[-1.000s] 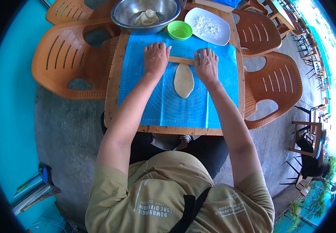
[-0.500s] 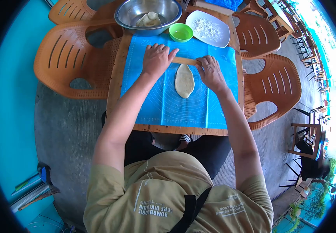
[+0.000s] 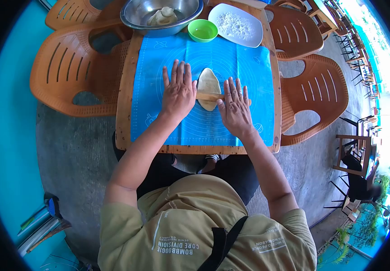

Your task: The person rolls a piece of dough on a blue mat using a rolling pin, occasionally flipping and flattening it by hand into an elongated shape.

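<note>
A flat oval of dough (image 3: 209, 80), pointed at its far end, lies on the blue measuring mat (image 3: 155, 67). Across its nearer part rests a wooden rolling pin (image 3: 210, 96). My left hand (image 3: 178, 97) is laid on the pin's left end, fingers stretched forward and slightly apart. On the right end lies my right hand (image 3: 236, 110), also with straight fingers and its thumb beside the dough. Both palms hide the ends of the pin, apart from a small tip at the right.
At the table's far side stand a steel bowl (image 3: 134, 26) with more dough (image 3: 162, 17) inside, a small green bowl (image 3: 202, 38), and a white plate (image 3: 254, 38) of white flour (image 3: 235, 25). Orange chairs (image 3: 64, 67) flank the wooden table (image 3: 123, 108).
Both hands have brought the rolling pin from beyond the dough's far tip back toward me, onto its nearer part. My fingers, curled over the pin before, are now stretched out flat.
</note>
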`<action>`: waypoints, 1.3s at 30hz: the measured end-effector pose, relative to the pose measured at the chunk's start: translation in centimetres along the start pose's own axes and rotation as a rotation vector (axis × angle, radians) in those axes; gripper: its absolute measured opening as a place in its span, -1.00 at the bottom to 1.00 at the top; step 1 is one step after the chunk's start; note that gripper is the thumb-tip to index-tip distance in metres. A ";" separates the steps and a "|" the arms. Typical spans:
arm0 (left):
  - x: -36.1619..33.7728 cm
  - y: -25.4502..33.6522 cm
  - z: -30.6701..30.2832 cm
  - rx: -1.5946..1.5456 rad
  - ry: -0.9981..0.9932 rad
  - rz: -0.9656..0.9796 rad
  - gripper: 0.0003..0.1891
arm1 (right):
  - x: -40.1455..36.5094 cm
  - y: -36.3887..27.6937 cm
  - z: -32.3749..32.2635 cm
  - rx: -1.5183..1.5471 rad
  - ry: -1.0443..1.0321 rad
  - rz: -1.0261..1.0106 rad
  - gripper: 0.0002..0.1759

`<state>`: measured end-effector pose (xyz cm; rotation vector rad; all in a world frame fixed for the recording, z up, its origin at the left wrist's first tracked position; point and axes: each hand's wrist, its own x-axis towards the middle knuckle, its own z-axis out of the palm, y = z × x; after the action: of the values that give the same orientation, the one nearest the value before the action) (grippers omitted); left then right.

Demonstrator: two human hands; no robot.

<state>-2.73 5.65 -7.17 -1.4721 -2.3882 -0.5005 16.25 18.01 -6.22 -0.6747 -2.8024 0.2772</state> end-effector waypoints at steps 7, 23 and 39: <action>2.4 -0.8 1.5 -0.025 -0.161 -0.107 -0.26 | 3.2 0.5 0.0 -0.064 -0.035 0.026 -0.26; 7.4 -2.6 4.0 0.014 -0.141 -0.184 -0.29 | 8.7 2.7 2.1 -0.117 -0.026 0.140 -0.25; -1.0 -0.6 -2.9 -0.198 -0.059 0.155 -0.38 | 0.5 -1.1 -0.7 0.063 0.045 0.013 -0.32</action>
<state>-2.65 3.38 -5.05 -1.7627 -2.2991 -0.6811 15.51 17.38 -5.18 -0.6764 -2.7354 0.3475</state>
